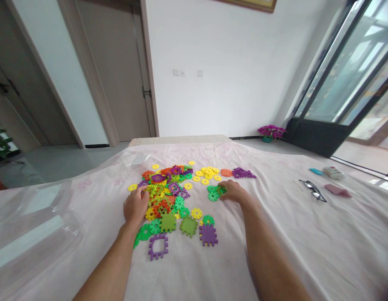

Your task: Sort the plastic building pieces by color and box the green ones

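My left hand (136, 205) is at the left edge of a mixed heap of plastic building pieces (162, 188), its fingers curled together with a bit of orange-red by the thumb; what they grip is mostly hidden. To the right, my right hand (234, 191) has its fingers closed on a green flower-shaped disc (223, 190), right beside a small cluster of green discs (213, 194). Toward me lie two olive square plates (168, 223), a purple square plate (208, 235) and a purple square frame (158, 246).
Yellow discs (209, 172) are grouped beyond, beside an orange piece (226, 172) and a purple pile (242, 172). Clear plastic packaging (34, 234) lies at left. Eyeglasses (313, 190), a pink cloth (338, 190) and a whitish box (333, 172) rest at right on the bedspread-like cloth (275, 209).
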Motion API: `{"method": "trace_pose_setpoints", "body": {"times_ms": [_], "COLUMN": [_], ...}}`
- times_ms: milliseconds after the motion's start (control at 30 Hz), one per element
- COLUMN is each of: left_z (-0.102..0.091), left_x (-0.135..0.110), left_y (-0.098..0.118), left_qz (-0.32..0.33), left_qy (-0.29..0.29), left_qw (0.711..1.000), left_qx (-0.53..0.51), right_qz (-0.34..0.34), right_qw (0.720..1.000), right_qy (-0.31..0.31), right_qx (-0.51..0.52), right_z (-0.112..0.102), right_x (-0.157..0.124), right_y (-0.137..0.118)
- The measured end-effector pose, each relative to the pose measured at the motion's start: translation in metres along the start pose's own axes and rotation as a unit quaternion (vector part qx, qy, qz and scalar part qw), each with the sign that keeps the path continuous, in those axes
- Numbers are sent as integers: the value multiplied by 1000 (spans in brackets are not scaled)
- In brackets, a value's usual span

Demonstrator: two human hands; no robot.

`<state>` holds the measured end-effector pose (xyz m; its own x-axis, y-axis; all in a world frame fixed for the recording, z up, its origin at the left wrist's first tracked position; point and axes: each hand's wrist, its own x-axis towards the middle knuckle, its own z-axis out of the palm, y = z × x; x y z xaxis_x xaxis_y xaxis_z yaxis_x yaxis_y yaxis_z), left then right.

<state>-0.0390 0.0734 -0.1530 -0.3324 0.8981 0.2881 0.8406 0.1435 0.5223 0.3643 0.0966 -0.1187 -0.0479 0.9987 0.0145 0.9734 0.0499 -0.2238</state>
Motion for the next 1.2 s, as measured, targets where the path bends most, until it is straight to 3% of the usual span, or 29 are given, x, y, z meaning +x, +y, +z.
{"method": "trace_pose_setpoints", "body": {"times_ms": [100,200,400,467,533,633,700,833,1000,1100,1200], "left_z": [1,0,2,2,3,2,2,2,1,3,6], "left_x": [0,-1,0,1,1,1,1,1,3,4,6], "left_y": [0,0,0,0,0,0,-1,-1,1,1,0], "left_qz": [2,4,3,2,3,6,5,4,-6,-11,-3], "left_qy": [0,0,2,4,6,6,5,0,-9,-9,-3], "left_qw": [1000,1000,1000,1000,1000,1000,1000,1000,1000,1000,1000], "left_qx": [6,8,6,1,-3,-9,-10,-13,-11,-9,-11], "right_qz": [-5,21,156,104,-11,-187,-241,-240,-173,-149,-195], "right_qw": [1000,999,971,974,981,973,965,968,983,986,978], "right_qy": [-4,30,182,201,189,131,100,68,26,51,66], "right_qx": [6,22,-1,13,34,45,25,-17,-49,-49,-18], "right_z": [4,4,-8,-9,-4,14,29,46,36,31,34], "right_x": [2,1,-3,1,5,7,5,2,8,13,15], "right_y": [2,11,22,6,-22,-71,-94,-107,-95,-99,-109]}}
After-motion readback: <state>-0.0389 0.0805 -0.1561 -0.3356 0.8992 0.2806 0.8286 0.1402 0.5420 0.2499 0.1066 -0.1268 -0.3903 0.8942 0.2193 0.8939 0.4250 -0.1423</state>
